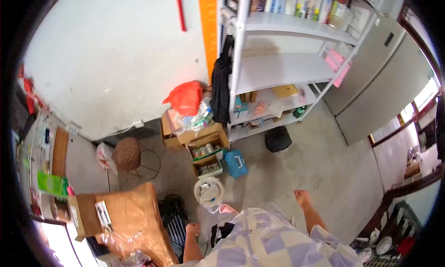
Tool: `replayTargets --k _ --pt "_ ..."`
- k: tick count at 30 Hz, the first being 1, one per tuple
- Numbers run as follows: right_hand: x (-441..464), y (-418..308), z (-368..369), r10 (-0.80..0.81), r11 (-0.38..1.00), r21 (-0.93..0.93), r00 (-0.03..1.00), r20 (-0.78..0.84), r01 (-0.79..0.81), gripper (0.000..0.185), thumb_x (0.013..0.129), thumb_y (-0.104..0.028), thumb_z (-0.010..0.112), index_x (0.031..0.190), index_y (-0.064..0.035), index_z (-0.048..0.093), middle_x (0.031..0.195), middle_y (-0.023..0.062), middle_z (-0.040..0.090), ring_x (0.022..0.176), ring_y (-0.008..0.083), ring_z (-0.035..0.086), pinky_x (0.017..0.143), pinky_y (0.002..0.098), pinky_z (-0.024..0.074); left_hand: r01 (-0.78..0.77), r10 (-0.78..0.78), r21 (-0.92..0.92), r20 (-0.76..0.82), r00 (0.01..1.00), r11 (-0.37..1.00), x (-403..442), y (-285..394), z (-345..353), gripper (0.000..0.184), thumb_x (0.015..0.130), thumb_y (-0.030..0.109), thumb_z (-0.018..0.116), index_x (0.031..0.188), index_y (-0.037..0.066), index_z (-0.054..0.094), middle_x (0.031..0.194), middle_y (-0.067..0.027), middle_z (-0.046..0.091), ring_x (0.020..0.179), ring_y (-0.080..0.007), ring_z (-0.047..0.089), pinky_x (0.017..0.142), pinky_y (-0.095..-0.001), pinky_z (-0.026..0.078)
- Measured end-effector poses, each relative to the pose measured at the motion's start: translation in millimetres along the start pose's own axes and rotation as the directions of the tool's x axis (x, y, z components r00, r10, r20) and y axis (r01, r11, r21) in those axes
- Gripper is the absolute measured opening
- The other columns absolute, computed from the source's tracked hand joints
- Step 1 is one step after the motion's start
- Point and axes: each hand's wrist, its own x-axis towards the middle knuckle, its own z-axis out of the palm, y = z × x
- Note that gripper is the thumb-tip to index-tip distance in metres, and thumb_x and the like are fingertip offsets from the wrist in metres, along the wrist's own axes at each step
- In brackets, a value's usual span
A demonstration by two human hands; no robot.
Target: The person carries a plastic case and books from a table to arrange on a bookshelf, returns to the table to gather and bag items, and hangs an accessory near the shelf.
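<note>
My left hand (193, 229) hangs low at my side with its fingers curled in, and I see nothing in it. Beside it is a dark striped item (172, 220), perhaps a bag or a chair. My right hand (302, 197) is held out over the grey floor, loosely closed with nothing showing in it. Between the hands is my checked shirt (259, 234). Just ahead of my body stands a white bucket (197, 193) lined with a bag and holding pale waste.
A blue case (237, 164) and open cardboard boxes (211, 148) stand ahead. White shelves (278, 72) hold books and small items. A black bin (278, 139) sits before them; a grey fridge (371, 90) is right. Left are a round stool (126, 154) and a brown-covered table (134, 211).
</note>
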Motion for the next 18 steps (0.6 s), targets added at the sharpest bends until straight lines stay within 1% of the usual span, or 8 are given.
replayTargets --k 2,6,9,10,13,15,16,18 --pt "7.8 5.6 11.1 0.154 0.984 0.085 0.988 0.002 -0.154 0.031 0.078 -0.037 0.053 0.084 -0.0076 0.061 0.067 0.0108 0.058 0.066 0.0259 0.057 0.06 0.0415 0.0452 0.045 -0.042 0.02 -0.122 0.992 0.999 9.5 -1.5 7.4 0.032 0.068 0.033 0.057 0.067 0.001 0.062 0.061 -0.0173 0.056 0.062 -0.0284 0.058 0.061 -0.0407 0.045" --pt "33.9 -14.8 -16.5 0.317 0.894 0.241 0.914 0.254 -0.378 0.026 0.075 -0.033 0.056 0.085 -0.01 0.062 0.079 0.0085 0.06 0.078 0.0232 0.057 0.066 0.0381 0.0454 -0.104 0.14 0.177 -0.202 0.969 0.979 -0.8 31.8 7.1 0.022 0.065 0.022 0.056 0.063 0.001 0.056 0.066 -0.0209 0.057 0.067 -0.0375 0.057 0.062 -0.0447 0.044" --pt "73.0 -49.2 -64.1 0.359 0.791 0.305 0.807 0.469 -0.53 0.023 0.073 -0.03 0.057 0.086 -0.0118 0.063 0.089 0.0068 0.062 0.087 0.0211 0.057 0.071 0.0355 0.0455 -0.235 0.338 0.584 -0.074 0.938 0.777 68.3 -30.7 45.3 0.026 0.065 0.029 0.06 0.069 0.003 0.06 0.069 -0.0123 0.06 0.07 -0.0294 0.058 0.062 -0.0401 0.046" --pt "90.6 -61.5 -78.5 0.343 0.775 0.327 0.795 0.5 -0.541 0.023 0.072 -0.029 0.058 0.086 -0.0124 0.063 0.092 0.0062 0.063 0.09 0.0204 0.057 0.073 0.0347 0.0455 -0.007 0.055 0.341 -0.129 0.99 0.94 10.2 45.1 22.1 0.023 0.066 0.027 0.06 0.067 0.004 0.06 0.07 -0.0123 0.059 0.07 -0.0296 0.058 0.061 -0.0398 0.046" --pt "180.3 -45.6 -57.1 -0.125 0.907 0.418 0.981 0.146 0.054 0.022 0.078 -0.025 0.055 0.071 -0.0041 0.054 0.058 0.0069 0.054 0.051 0.0176 0.053 0.044 0.0338 0.0423 -0.215 0.226 0.435 0.026 0.974 0.874 49.5 6.3 53.5 0.025 0.068 0.027 0.06 0.067 0.003 0.059 0.067 -0.0134 0.058 0.066 -0.0297 0.056 0.058 -0.0403 0.043" --pt "244.4 -63.6 -57.1 -0.16 0.862 0.498 0.984 0.083 0.098 0.025 0.079 -0.027 0.055 0.072 -0.0029 0.054 0.058 0.0078 0.055 0.051 0.017 0.053 0.044 0.0338 0.0416 -0.034 0.051 0.176 -0.095 0.994 0.984 -30.5 124.5 29.1 0.028 0.07 0.029 0.06 0.059 0.004 0.053 0.06 -0.0122 0.054 0.056 -0.0275 0.051 0.051 -0.0401 0.038" --pt "293.5 -64.1 -34.3 -0.126 0.751 0.66 0.988 0.092 0.034 0.025 0.08 -0.027 0.055 0.072 -0.0023 0.055 0.059 0.0079 0.055 0.051 0.0169 0.053 0.044 0.0339 0.0412 -0.103 0.108 0.038 -0.185 0.977 0.994 -27.0 117.9 46.2 0.036 0.062 0.027 0.066 0.05 -0.002 0.046 0.048 -0.0165 0.046 0.046 -0.0264 0.048 0.05 -0.041 0.04" --pt "382.0 -60.0 17.4 -0.161 0.778 0.628 0.972 0.174 0.017 0.024 0.081 -0.025 0.054 0.079 -0.0018 0.055 0.061 0.0082 0.055 0.05 0.0172 0.053 0.044 0.0343 0.0406 0.002 -0.044 -0.168 -0.245 0.969 0.986 -27.6 103.4 89.1 0.026 0.07 0.024 0.063 0.069 -0.001 0.054 0.068 -0.0169 0.055 0.062 -0.0296 0.054 0.059 -0.0423 0.042"
